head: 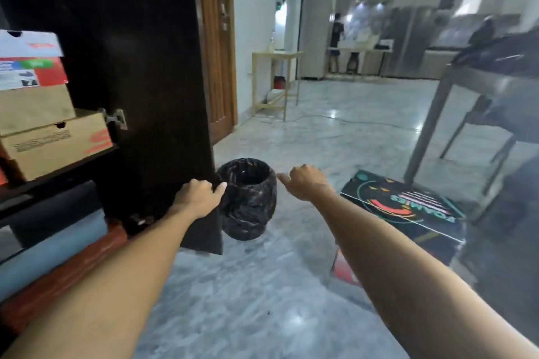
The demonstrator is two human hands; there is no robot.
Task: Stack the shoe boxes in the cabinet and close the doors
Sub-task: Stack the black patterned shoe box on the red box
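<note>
A dark cabinet door stands swung out in front of me. My left hand grips its lower outer edge. Inside the cabinet at the left, shoe boxes are stacked on a shelf: a brown Skechers box at the bottom, a plain brown box on it, then a red and white box and a white lid on top. My right hand hovers loosely curled over the floor, holding nothing. A black shoe box with colourful print lies on the floor at the right.
A black basket stands on the marble floor just beyond the door edge. A grey metal table is at the right. A small wooden table stands by the wall further back. A person stands far off in the kitchen.
</note>
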